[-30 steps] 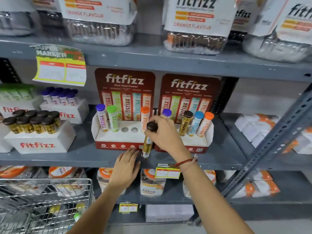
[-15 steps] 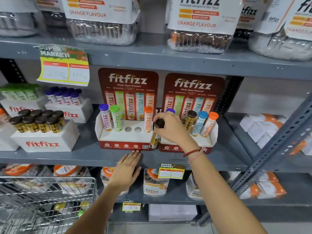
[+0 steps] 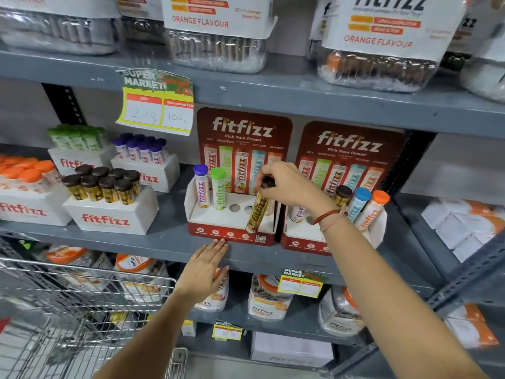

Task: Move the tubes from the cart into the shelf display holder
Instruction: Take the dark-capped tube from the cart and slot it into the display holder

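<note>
My right hand (image 3: 289, 184) grips the dark cap of a gold tube (image 3: 257, 210), which hangs tilted over the right part of the left red display holder (image 3: 232, 233). That holder carries a purple-capped tube (image 3: 201, 187) and a green-capped tube (image 3: 218, 190), with two bare holes (image 3: 235, 208) beside them. My left hand (image 3: 203, 269) lies flat and open-fingered on the shelf's front edge just below the holder. A second display holder (image 3: 306, 242) to the right carries brown-, blue- and orange-capped tubes. The wire cart (image 3: 87, 305) is at lower left.
White boxes of brown-capped tubes (image 3: 109, 212), purple, green and orange tubes stand on the left of the same shelf. A price tag (image 3: 157, 102) hangs from the shelf above. Jars fill the upper and lower shelves. A grey upright post (image 3: 464, 283) slants at right.
My right hand has carried the gold tube up and leftward, from in front of the shelf edge to above the left holder's tray. My left hand stays on the shelf edge.
</note>
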`<state>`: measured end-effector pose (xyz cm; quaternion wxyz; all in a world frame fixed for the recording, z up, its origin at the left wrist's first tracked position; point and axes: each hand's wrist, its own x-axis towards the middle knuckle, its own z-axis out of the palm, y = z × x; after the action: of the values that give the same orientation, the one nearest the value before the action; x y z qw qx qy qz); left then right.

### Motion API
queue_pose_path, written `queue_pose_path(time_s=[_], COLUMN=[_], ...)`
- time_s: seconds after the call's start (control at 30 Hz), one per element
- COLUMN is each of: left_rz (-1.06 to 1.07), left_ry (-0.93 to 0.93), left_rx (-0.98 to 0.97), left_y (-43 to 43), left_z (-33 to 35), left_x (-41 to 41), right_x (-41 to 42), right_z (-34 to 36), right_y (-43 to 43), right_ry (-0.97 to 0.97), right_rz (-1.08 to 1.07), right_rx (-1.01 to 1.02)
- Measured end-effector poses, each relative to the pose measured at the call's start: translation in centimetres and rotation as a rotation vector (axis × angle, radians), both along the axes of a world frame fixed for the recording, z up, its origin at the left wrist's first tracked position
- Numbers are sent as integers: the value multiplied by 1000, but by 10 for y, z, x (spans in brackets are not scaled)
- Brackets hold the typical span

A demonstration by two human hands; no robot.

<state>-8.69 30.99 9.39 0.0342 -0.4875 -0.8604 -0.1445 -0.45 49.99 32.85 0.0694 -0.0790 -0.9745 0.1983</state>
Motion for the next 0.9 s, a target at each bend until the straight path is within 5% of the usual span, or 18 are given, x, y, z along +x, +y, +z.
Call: queue_pose_path(time_s=[0.4,0.9], left_rz=[-5,-40], left_ry=[56,20], left_rx=[11,-17], left_y=[0,-1], left_z=[-3,-5], left_x=[-4,-6], right_x=[-50,-91], right_z=[8,-5], right_y=[9,10], right_ry=[-119,-165], right_rz=[121,31], right_rx=[182,133])
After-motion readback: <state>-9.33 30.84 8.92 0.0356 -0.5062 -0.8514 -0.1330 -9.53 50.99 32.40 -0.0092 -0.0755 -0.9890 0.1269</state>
